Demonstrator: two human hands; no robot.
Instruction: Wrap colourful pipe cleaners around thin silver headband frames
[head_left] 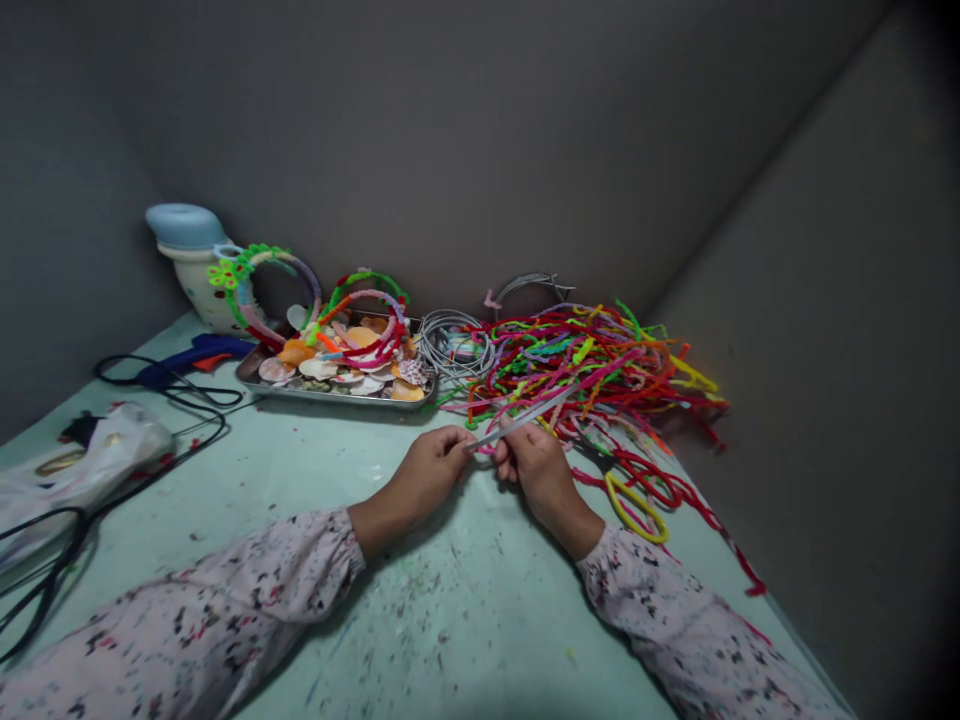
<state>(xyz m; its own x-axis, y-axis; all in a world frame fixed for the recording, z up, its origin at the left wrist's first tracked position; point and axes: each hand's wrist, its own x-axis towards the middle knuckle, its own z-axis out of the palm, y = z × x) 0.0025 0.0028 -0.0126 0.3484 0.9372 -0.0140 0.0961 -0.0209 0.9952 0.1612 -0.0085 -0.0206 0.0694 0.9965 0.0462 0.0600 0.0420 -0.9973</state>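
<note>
My left hand (431, 470) and my right hand (536, 465) meet in the middle of the pale green table (420, 620). Both pinch a thin grey-white pipe cleaner (525, 415) that runs up and to the right from my fingers. It lies over the near edge of a big heap of coloured pipe cleaners (592, 365). Both sleeves are pink with dark flecks.
A metal tray (259, 385) holds shells and pipe-cleaner hoops (360, 330). Coiled grey wire (450, 345) lies beside it. Yellow-handled scissors (637, 505) rest right of my right hand. A blue glue gun (191, 355), black cables (176, 400), a plastic bag (82, 465) and a white jug (191, 260) stand left.
</note>
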